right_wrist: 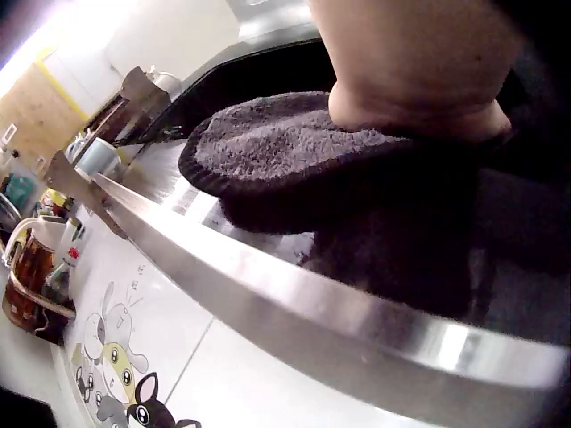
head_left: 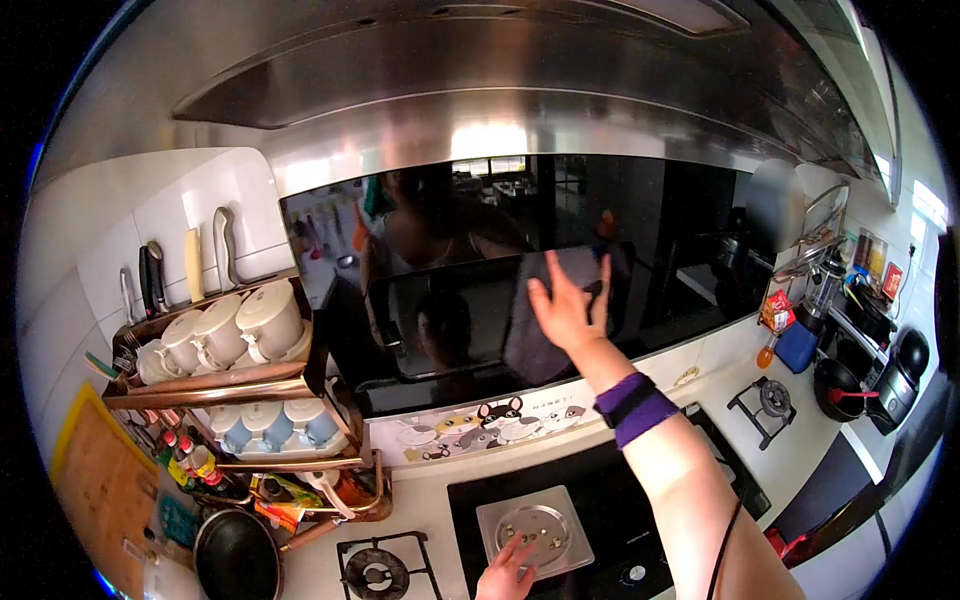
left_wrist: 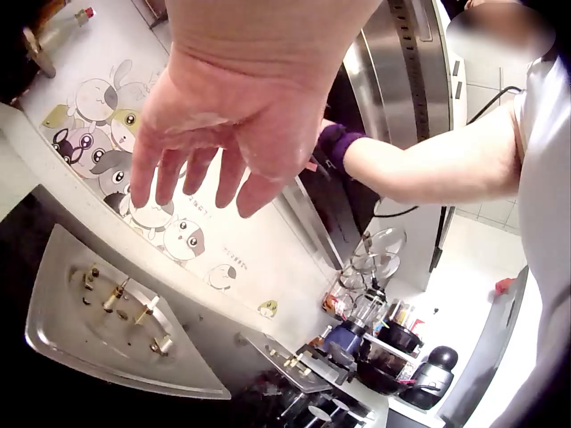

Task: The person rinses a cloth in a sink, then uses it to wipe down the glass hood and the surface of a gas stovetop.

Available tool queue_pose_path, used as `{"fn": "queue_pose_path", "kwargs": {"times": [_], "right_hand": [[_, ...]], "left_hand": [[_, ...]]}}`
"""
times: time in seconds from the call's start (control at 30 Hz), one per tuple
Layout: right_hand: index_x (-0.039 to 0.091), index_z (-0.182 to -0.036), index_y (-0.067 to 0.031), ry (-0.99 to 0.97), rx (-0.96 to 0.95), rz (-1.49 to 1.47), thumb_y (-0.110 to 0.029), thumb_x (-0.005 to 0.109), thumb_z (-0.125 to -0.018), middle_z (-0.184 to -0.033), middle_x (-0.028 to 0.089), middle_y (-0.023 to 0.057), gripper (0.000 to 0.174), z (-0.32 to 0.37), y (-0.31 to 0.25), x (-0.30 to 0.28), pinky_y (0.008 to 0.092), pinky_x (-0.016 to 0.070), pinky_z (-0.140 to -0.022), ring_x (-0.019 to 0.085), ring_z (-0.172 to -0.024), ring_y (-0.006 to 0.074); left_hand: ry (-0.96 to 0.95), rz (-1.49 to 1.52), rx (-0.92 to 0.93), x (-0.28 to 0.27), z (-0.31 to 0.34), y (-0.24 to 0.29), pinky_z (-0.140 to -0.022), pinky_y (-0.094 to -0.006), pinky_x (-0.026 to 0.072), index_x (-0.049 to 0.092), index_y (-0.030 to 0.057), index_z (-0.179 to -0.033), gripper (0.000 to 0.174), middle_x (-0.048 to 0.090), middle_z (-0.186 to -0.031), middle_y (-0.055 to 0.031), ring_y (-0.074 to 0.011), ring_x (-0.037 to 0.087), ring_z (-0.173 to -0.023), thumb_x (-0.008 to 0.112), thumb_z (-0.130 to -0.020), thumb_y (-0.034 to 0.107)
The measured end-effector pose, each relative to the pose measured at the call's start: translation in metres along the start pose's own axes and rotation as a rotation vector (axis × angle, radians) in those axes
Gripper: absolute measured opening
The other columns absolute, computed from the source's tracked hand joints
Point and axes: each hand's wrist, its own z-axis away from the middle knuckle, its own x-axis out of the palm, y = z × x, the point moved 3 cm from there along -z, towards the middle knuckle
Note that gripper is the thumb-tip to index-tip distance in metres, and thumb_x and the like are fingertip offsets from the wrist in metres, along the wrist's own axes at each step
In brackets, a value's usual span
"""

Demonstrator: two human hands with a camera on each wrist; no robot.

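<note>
My right hand (head_left: 572,310), fingers spread, presses a dark grey cloth (head_left: 530,350) against the glossy black panel (head_left: 680,250) under the range hood. In the right wrist view, the fuzzy cloth (right_wrist: 268,147) has a dark bound edge and lies just above a steel strip (right_wrist: 294,308). My left hand (head_left: 507,574) holds nothing; its fingers hang loosely apart in the left wrist view. It overlaps the square steel burner plate (head_left: 562,565) in the head view. Several small posts stand inside that plate.
At left, a rack (head_left: 215,385) holds lidded cups, with knives above and a frying pan (head_left: 238,555) below. Two pan supports lie off the cooktop, one at left (head_left: 376,572) and one at right (head_left: 748,420). Pots and appliances crowd the far right. The steel hood (head_left: 400,90) overhangs everything.
</note>
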Motion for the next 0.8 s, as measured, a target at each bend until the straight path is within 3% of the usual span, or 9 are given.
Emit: {"fn": "queue_pose_path", "kwargs": {"times": [0.03,0.13,0.3,0.37,0.5,0.63,0.7,0.77,0.8], "right_hand": [[0.037,-0.146,-0.0129,0.049,0.085,-0.115,-0.043,0.048,-0.094,-0.122,0.059,0.0261,0.061,0.002,0.012,0.003,0.0560,0.0194,-0.113,0.054,-0.113,0.0486],[0.029,-0.148,-0.0113,0.267,0.131,-0.113,-0.037,0.049,-0.095,-0.109,0.055,0.0276,0.062,0.016,0.014,0.005,0.0506,0.0505,-0.080,0.060,-0.094,0.0447],[0.036,-0.143,-0.0074,-0.057,0.223,-0.158,-0.033,0.051,-0.094,-0.111,0.057,0.0275,0.057,0.040,-0.071,0.008,0.0496,0.0507,-0.082,0.058,-0.100,0.0458],[0.043,-0.140,-0.0063,-0.142,0.078,-0.348,-0.033,0.052,-0.093,-0.112,0.060,0.0259,0.054,0.048,-0.105,0.039,0.0500,0.0445,-0.097,0.059,-0.100,0.0450],[0.051,-0.134,-0.0048,0.058,-0.428,-0.116,-0.037,0.050,-0.093,-0.123,0.060,0.0179,0.052,0.052,-0.157,0.045,0.0557,0.0036,-0.118,0.053,-0.115,0.0406],[0.053,-0.134,-0.0053,0.145,-0.577,-0.395,-0.046,0.048,-0.092,-0.132,0.055,0.0189,0.058,0.036,-0.105,0.027,0.0543,0.0026,-0.118,0.038,-0.130,0.0423],[0.045,-0.141,-0.0058,-0.159,-0.389,0.221,-0.051,0.047,-0.092,-0.135,0.050,0.0244,0.067,0.029,-0.065,0.005,0.0532,0.0029,-0.118,0.033,-0.133,0.0452],[0.036,-0.146,-0.0061,-0.065,-0.148,0.401,-0.053,0.044,-0.092,-0.132,0.049,0.0302,0.072,0.024,-0.013,0.012,0.0535,0.0004,-0.118,0.032,-0.133,0.0465],[0.035,-0.147,-0.0060,0.093,-0.157,0.284,-0.051,0.045,-0.093,-0.129,0.050,0.0310,0.070,0.026,0.015,0.015,0.0535,0.0079,-0.117,0.036,-0.130,0.0465]], "left_hand": [[0.010,0.001,0.016,-0.004,0.003,-0.001,-0.072,-0.0429,0.0546,0.059,0.0041,-0.118,0.039,0.052,-0.133,-0.0221,-0.0387,0.065,-0.088,0.067,-0.081,0.010],[0.087,0.048,-0.005,-0.023,0.008,0.004,-0.074,-0.0422,0.0544,0.060,0.0041,-0.117,0.036,0.052,-0.132,-0.0234,-0.0399,0.064,-0.091,0.065,-0.081,0.010],[0.017,0.036,-0.050,-0.026,0.013,-0.009,-0.077,-0.0421,0.0536,0.063,0.0035,-0.111,0.030,0.053,-0.132,-0.0231,-0.0405,0.062,-0.096,0.064,-0.082,0.010],[0.027,-0.010,-0.012,-0.023,0.008,-0.007,-0.078,-0.0424,0.0535,0.063,0.0032,-0.107,0.027,0.053,-0.132,-0.0221,-0.0396,0.062,-0.095,0.065,-0.081,0.011],[-0.033,0.017,-0.027,-0.006,-0.008,0.007,-0.074,-0.0436,0.0540,0.064,0.0040,-0.103,0.023,0.053,-0.133,-0.0199,-0.0384,0.064,-0.092,0.066,-0.081,0.013],[-0.079,0.036,-0.045,0.010,-0.018,0.018,-0.068,-0.0444,0.0546,0.065,0.0064,-0.106,0.026,0.053,-0.134,-0.0185,-0.0382,0.065,-0.089,0.066,-0.081,0.013],[-0.089,0.030,-0.004,0.013,-0.018,0.020,-0.068,-0.0447,0.0545,0.064,0.0076,-0.111,0.031,0.053,-0.134,-0.0182,-0.0386,0.065,-0.089,0.066,-0.081,0.014],[-0.059,0.019,0.080,0.014,-0.016,0.023,-0.069,-0.0452,0.0544,0.063,0.0087,-0.118,0.036,0.053,-0.134,-0.0180,-0.0391,0.065,-0.089,0.065,-0.082,0.014],[-0.079,0.017,0.069,0.018,-0.013,0.022,-0.070,-0.0454,0.0543,0.062,0.0092,-0.120,0.038,0.053,-0.134,-0.0180,-0.0394,0.065,-0.089,0.065,-0.082,0.013]]}}
